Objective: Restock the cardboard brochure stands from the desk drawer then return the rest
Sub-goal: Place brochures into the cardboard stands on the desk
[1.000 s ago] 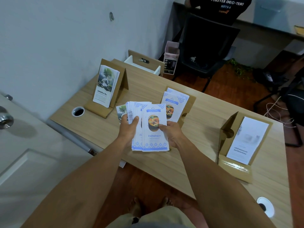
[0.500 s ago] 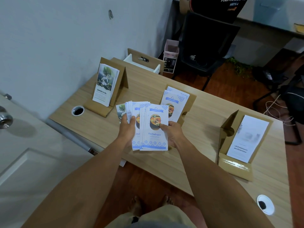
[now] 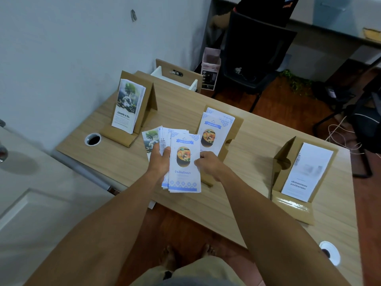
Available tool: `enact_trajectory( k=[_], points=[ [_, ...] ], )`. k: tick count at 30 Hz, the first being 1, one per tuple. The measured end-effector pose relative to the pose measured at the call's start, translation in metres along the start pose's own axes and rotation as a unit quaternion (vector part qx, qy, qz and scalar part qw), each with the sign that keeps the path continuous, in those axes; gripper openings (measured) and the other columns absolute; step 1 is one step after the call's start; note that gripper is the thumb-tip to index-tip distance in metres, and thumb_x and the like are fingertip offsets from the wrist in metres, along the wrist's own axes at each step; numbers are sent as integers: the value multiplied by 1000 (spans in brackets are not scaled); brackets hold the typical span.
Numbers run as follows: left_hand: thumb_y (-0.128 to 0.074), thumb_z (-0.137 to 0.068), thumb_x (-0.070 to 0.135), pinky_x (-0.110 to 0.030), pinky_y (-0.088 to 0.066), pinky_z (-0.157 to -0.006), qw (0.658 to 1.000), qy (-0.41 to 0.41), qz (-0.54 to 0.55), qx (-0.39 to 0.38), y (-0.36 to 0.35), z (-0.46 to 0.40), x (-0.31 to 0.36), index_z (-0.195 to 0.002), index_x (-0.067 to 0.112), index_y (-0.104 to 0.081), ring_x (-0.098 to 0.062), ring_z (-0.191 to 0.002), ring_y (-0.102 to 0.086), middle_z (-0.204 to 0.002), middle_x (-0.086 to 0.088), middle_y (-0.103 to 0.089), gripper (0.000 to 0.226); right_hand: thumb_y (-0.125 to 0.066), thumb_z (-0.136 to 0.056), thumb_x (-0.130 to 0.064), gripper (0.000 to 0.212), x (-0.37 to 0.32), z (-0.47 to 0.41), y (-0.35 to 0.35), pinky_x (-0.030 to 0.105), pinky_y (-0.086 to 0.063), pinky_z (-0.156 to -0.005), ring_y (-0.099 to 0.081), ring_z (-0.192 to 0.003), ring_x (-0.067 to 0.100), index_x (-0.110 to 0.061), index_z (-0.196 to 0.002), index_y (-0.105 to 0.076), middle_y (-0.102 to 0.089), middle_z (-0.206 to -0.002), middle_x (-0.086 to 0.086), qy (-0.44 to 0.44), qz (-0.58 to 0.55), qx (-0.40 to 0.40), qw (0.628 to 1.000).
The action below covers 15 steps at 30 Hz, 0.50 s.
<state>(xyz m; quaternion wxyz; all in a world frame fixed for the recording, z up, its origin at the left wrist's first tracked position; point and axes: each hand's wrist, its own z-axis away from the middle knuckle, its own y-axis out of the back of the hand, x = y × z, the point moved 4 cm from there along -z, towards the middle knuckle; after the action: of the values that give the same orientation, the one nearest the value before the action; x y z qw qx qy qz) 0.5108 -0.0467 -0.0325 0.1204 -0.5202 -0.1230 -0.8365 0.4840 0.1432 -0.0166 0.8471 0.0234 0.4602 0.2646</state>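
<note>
The left hand (image 3: 159, 162) is closed around a fanned stack of brochures (image 3: 181, 162), thumb across the front sheets and fingers behind. The right hand (image 3: 208, 165) pinches the right edge of the front blue-and-white brochure between thumb and fingertips. The stack hangs above the near edge of the desk (image 3: 237, 203), just in front of the middle stand (image 3: 228, 139).

Handling: the brochures are thin folded paper, light and flexible, with a smooth printed face. Expect sheets to slide against each other and fan out, as they do here. Grip a bundle at mid-height on the long edges; holding at a corner is likely to let it droop or crease. A tree-print brochure (image 3: 149, 139) lies at the back of the fan, so the stack is mixed and needs sorting by design.

The stands are folded brown cardboard: matt, stiff, wedge-shaped, with a low front lip. The middle stand already holds blue-patterned brochures matching the front sheet. The right stand (image 3: 288, 205) holds a white leaflet; how many sheets is not discernible, as its print is blurred. The left stand (image 3: 144, 104) holds a thick set of tree-print brochures. The desk surface is pale wood-grain laminate with round cable grommets.

Beyond the far edge, the drawer (image 3: 177, 76) stands open, white inside with a wood-tone front.
</note>
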Motion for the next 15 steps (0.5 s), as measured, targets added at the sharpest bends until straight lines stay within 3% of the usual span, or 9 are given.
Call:
enact_trajectory(
  k=[3,6,8,10,12,15],
  points=[
    [-49,-108,25,-44,-62,-81,1000,-6,-5,2,-1,0,-2,-144,19,-45,-26,-105,-70,-128,-9,-66,36,-53,-91,1,24,-4,0,7,21,-38,-44,-56,-59,13,-12,-71,-57,-66,-58,-9,2,66,-20,998],
    [-48,-108,27,-51,-58,-94,999,-24,-31,25,2,0,0,-143,16,-47,-30,-113,-66,-130,-11,-65,37,-49,-90,5,18,-11,-3,21,29,-39,-52,-53,-59,22,-2,-76,-57,-63,-66,11,28,87,21,996],
    [-48,-108,27,-55,-56,-97,998,-30,-41,37,6,-2,1,-141,14,-47,-33,-115,-65,-130,-13,-63,35,-45,-94,5,20,-15,-7,38,29,-38,-56,-51,-61,22,-1,-78,-56,-59,-70,9,57,82,107,989],
    [-48,-109,26,-50,-60,-90,998,-24,-29,40,12,-4,-1,-141,16,-48,-31,-113,-66,-129,-11,-64,34,-46,-99,-2,18,-19,-8,59,29,-35,-52,-50,-64,15,-8,-82,-52,-57,-77,2,79,81,224,968],
    [-49,-109,24,-36,-59,-75,998,-27,-26,46,19,-5,-3,-141,15,-48,-27,-109,-67,-127,-9,-64,34,-46,-100,-7,12,-18,-8,75,29,-42,-57,-57,-76,17,-10,-96,-57,-62,-90,2,89,38,306,947],
    [-49,-109,21,-26,-52,-64,997,-38,-24,57,23,-5,-7,-137,11,-48,-23,-104,-66,-125,-9,-64,30,-45,-101,-8,17,-10,-10,80,35,-54,-73,-64,-90,21,-12,-107,-61,-68,-104,3,78,-11,330,941]
  ],
)
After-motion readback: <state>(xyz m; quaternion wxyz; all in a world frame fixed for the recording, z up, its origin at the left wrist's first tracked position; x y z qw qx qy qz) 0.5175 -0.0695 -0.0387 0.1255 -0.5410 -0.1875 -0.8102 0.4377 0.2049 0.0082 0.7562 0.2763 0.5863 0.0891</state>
